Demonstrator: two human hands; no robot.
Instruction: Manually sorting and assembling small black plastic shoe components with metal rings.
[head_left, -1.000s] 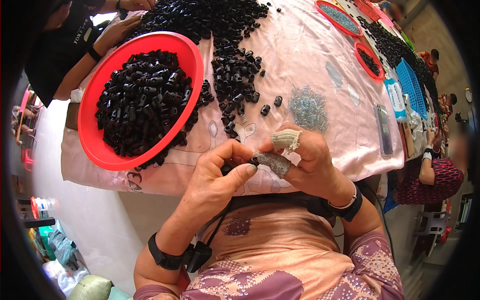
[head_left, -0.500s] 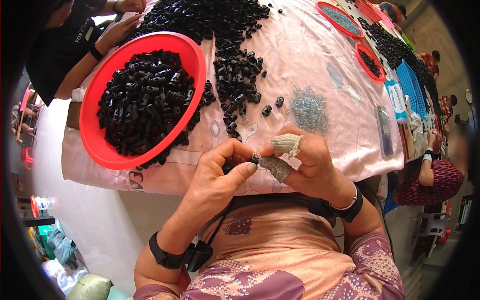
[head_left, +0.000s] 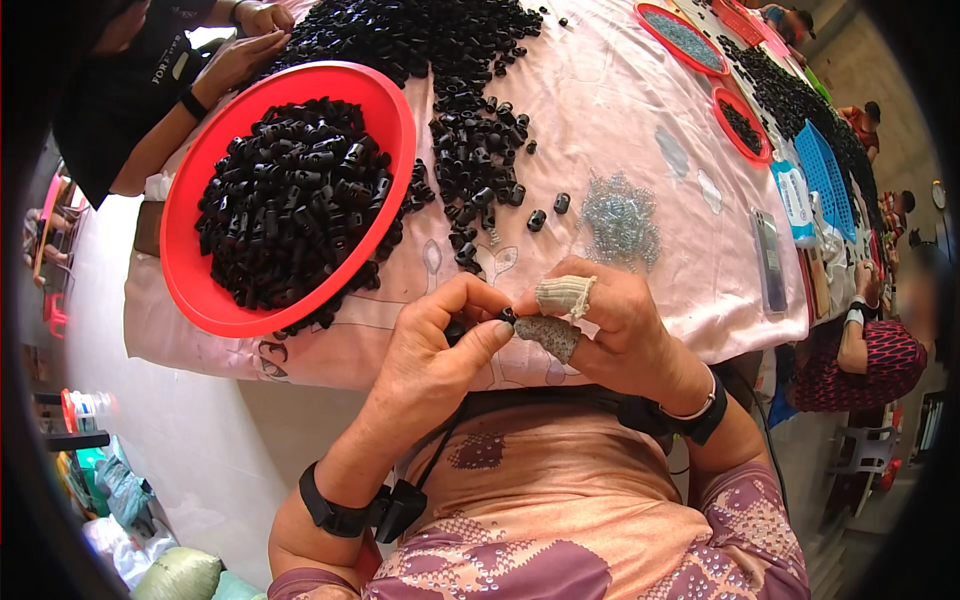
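In front of my body, my left hand (head_left: 440, 330) pinches a small black barrel-shaped cord lock (head_left: 508, 316) between thumb and forefinger. My right hand (head_left: 615, 315) meets it from the other side, its thumb and forefinger pressed to the piece's end. Ribbed cream and grey fabric covers (head_left: 566, 297) sleeve those two right fingers. Just beyond my right hand lies a heap of small silvery coil springs (head_left: 620, 225). Two loose black pieces (head_left: 537, 219) rest beside that heap. What sits inside the held piece is hidden by my fingertips.
At left, a big red basin (head_left: 408, 150) brims with black pieces. A large black pile (head_left: 400, 35) spreads behind it, where a co-worker's hands (head_left: 250, 50) work. To the right are a phone (head_left: 768, 260), a blue basket (head_left: 825, 175) and small red trays (head_left: 740, 125).
The shiny bit of wire that showed between my fingertips is no longer visible. My right fingers have closed in slightly on the black piece; both hands otherwise stay in place.
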